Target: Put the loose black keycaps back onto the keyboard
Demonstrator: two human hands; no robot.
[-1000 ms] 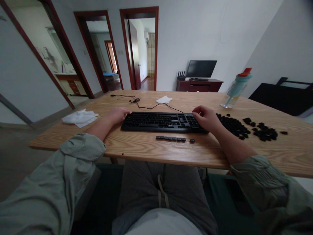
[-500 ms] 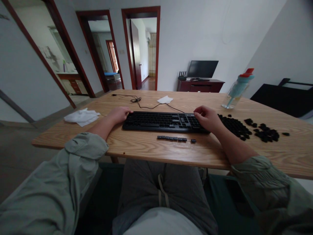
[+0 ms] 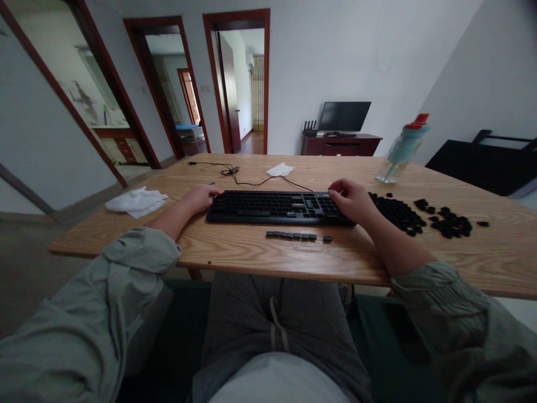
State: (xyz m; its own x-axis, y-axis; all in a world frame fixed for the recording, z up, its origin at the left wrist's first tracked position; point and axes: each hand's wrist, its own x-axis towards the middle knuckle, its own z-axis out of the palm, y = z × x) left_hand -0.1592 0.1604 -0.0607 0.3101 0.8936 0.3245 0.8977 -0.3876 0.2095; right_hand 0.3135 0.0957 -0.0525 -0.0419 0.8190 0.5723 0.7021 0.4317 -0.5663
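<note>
A black corded keyboard (image 3: pixel 260 206) lies flat on the wooden table in front of me, with paler grey patches among its keys. At its left end, my left hand (image 3: pixel 201 197) has its fingers closed on the corner. A small blue tip (image 3: pixel 212 183) shows just behind that hand; the rest is hidden. My right hand (image 3: pixel 351 198) rests at the right end, fingers curled in and thumb near the back edge; whatever is between them is too small to make out. In front of the keyboard is a short row of black keycaps (image 3: pixel 290 235), with a single keycap (image 3: pixel 328 239) to its right.
Right of my right arm are a dense pile of black keycaps (image 3: pixel 398 214) and a looser cluster (image 3: pixel 452 223). A water bottle (image 3: pixel 403 148) stands behind them. Crumpled tissue (image 3: pixel 136 201) lies at the left, another tissue (image 3: pixel 280 169) behind the keyboard, near its cable (image 3: pixel 255 184).
The whole view has shifted slightly to the left. A blue tip now shows behind my left hand. Both hands keep their places at the keyboard's ends.
</note>
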